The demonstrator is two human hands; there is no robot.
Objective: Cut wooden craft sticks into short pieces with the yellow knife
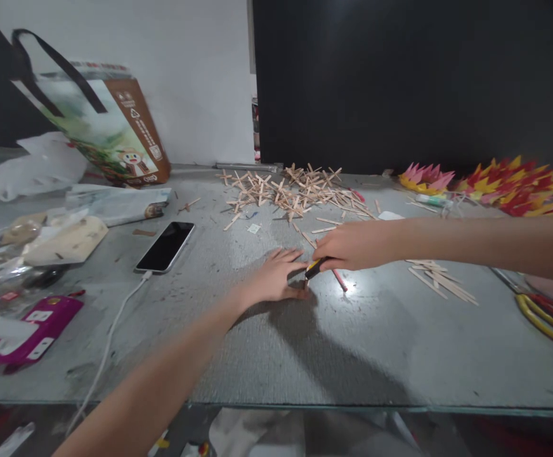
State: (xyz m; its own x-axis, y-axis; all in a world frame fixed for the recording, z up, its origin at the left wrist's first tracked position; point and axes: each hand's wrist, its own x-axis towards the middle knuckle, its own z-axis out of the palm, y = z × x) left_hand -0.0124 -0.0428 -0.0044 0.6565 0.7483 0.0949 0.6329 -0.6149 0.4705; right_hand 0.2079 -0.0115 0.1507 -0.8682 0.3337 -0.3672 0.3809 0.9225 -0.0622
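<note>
My left hand (276, 276) lies flat on the grey table (305, 343), fingers spread, its thumb pressing something small and hidden against the surface. My right hand (352, 246) is closed round a small black and yellow tool (315, 267), probably a utility knife, whose tip meets the spot by my left thumb. A thin red stick (340, 280) lies just under my right hand. A big heap of small wooden sticks (290, 187) lies behind both hands. A smaller bunch of longer wooden sticks (441, 279) lies to the right.
A phone (166, 246) on a white cable lies to the left, near a magenta box (33, 333) and plastic bags. A printed shopping bag (108, 127) leans at the back left. Pink, red and yellow paper flowers (495, 181) line the back right. Yellow-handled scissors (550, 317) lie at far right.
</note>
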